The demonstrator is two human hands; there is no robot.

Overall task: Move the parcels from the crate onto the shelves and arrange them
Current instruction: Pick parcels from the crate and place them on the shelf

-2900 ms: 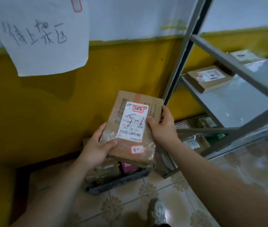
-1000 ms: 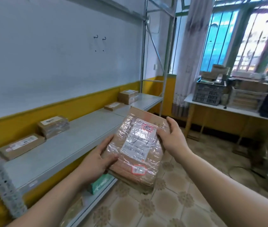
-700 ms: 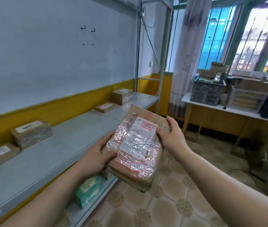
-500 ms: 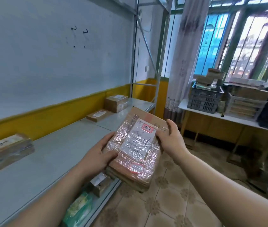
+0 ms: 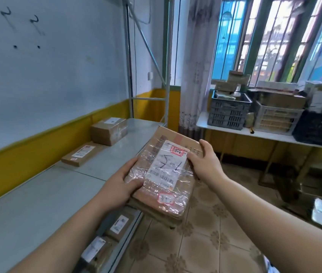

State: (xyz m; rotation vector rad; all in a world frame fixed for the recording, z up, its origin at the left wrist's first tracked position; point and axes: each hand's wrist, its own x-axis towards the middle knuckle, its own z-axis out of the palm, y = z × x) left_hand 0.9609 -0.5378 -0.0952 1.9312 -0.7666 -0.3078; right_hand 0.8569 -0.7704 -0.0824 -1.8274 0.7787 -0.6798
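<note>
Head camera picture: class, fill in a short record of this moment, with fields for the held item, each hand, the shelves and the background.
held item: cardboard parcel, wrapped in clear tape, white label facing up
left hand: grips the parcel's near left edge, thumb on top
right hand: holds its far right side
placement: held in the air, not yet on the grey shelf
on shelf: flat parcel and box parcel, near the wall
lower shelf: two labelled parcels
background: crates on a white table by the window
</note>
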